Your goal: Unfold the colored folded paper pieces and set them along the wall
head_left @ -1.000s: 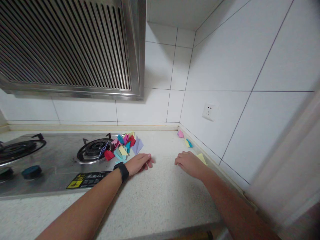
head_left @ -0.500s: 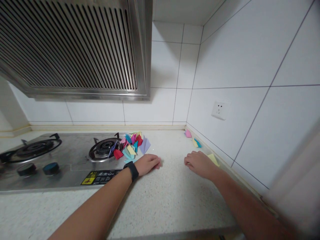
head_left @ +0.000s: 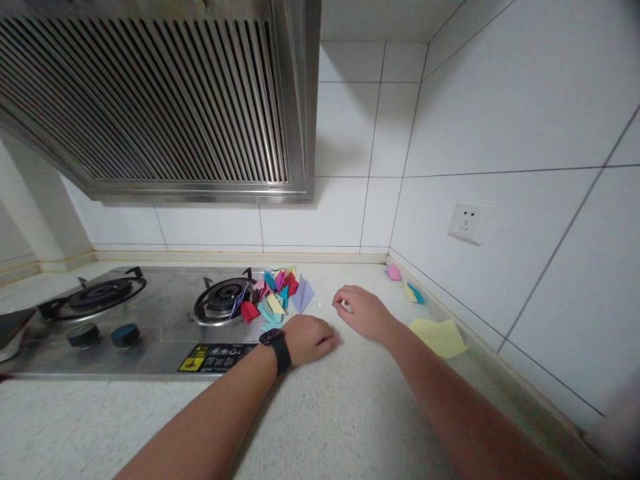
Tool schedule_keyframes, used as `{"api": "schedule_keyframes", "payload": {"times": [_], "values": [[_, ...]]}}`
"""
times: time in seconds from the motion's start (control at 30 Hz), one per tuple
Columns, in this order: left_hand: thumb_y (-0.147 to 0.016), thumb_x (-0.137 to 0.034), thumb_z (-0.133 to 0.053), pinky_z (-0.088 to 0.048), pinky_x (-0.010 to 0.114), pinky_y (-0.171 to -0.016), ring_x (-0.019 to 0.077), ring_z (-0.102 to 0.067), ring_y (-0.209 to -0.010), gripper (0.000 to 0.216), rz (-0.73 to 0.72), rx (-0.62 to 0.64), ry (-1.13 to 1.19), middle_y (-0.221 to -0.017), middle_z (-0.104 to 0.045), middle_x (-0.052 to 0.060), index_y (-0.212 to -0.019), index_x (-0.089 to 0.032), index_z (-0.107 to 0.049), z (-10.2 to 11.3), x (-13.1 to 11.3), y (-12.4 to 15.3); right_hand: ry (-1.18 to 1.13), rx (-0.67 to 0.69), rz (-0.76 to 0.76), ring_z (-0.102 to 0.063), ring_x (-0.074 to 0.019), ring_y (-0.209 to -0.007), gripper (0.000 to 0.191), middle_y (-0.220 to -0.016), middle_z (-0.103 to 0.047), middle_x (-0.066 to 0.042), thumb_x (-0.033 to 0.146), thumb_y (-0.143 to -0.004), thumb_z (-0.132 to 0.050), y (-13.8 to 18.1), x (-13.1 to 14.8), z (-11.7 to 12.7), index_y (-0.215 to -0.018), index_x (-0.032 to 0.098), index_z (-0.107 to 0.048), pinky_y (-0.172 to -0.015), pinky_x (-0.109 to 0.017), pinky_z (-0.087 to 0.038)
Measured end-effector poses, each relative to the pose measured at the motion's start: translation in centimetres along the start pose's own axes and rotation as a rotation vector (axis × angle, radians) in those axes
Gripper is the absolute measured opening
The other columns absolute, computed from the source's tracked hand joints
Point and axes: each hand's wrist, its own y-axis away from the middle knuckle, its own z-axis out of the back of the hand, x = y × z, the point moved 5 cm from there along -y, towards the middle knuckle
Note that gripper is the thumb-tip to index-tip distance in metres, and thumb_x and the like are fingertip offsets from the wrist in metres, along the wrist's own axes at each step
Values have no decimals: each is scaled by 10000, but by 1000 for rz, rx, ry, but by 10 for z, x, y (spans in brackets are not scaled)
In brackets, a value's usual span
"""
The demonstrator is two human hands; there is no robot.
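Note:
Resting on the pale speckled counter (head_left: 320, 413), my left hand (head_left: 311, 339) wears a black watch (head_left: 278, 347). Its fingers are curled in, and whatever lies under them is hidden. Just to its right and a little farther back is my right hand (head_left: 364, 312), its fingers loosely bent with a gap between thumb and forefinger; nothing shows in that gap. A heap of colourful folded papers (head_left: 273, 303) lies behind my left hand, partly over the stove's edge. A yellow paper sheet (head_left: 440, 337) lies beside my right forearm.
A steel gas stove (head_left: 160, 327) with burners and knobs is at the left, under a range hood (head_left: 165, 113). Pink paper (head_left: 394, 271) and yellow-blue paper (head_left: 414, 293) lie by the right wall. A socket (head_left: 469, 223) is set in the tiles.
My right hand has moved left, close to my left hand, uncovering more of the yellow sheet. My left hand's fingers have curled further under. The view has swung slightly left.

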Motion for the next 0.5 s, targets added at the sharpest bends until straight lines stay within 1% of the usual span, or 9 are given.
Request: {"api": "schedule_keyframes", "payload": {"times": [0.03,0.1,0.17,0.23,0.4,0.5], "values": [[-943,-475,-323,-338,301,-577,207,-615,-726,469,-1,11,-16,-800,-689,81,-788,-192,-663,0,1,0,-5,-8,-21,-529,-179,-888,149,-894,-633,-51,194,-879,-487,-1,-2,-13,-890,188,-635,-785,-292,-375],[-942,-467,-330,-344,300,-579,212,-621,-744,442,0,27,-39,-816,-691,76,-820,-200,-661,0,3,0,-4,71,25,-529,-189,-907,122,-902,-635,-51,175,-838,-538,2,-3,-40,-893,190,-646,-797,-303,-367],[-941,-455,-338,-353,301,-585,219,-625,-759,419,-5,33,-52,-830,-692,76,-848,-204,-660,-1,4,0,-24,122,65,-527,-197,-924,132,-920,-638,-51,164,-807,-572,8,-5,-55,-906,191,-655,-808,-308,-365],[-941,-446,-342,-362,303,-594,222,-624,-764,409,-12,33,-57,-834,-691,79,-859,-206,-663,-2,5,0,-60,131,80,-527,-195,-928,149,-925,-639,-49,164,-800,-580,14,-8,-57,-924,193,-658,-816,-305,-369],[-938,-458,-336,-366,301,-595,214,-617,-750,423,-14,29,-59,-811,-682,80,-853,-212,-670,-1,3,0,-115,132,95,-534,-190,-921,145,-918,-645,-45,164,-802,-579,19,-14,-45,-914,194,-667,-823,-298,-382],[-940,-465,-319,-363,304,-590,218,-613,-753,448,-7,30,-66,-811,-679,88,-846,-208,-673,1,2,0,-136,135,93,-541,-184,-906,130,-910,-652,-43,167,-813,-569,20,-17,-42,-897,188,-665,-820,-295,-391]]}}
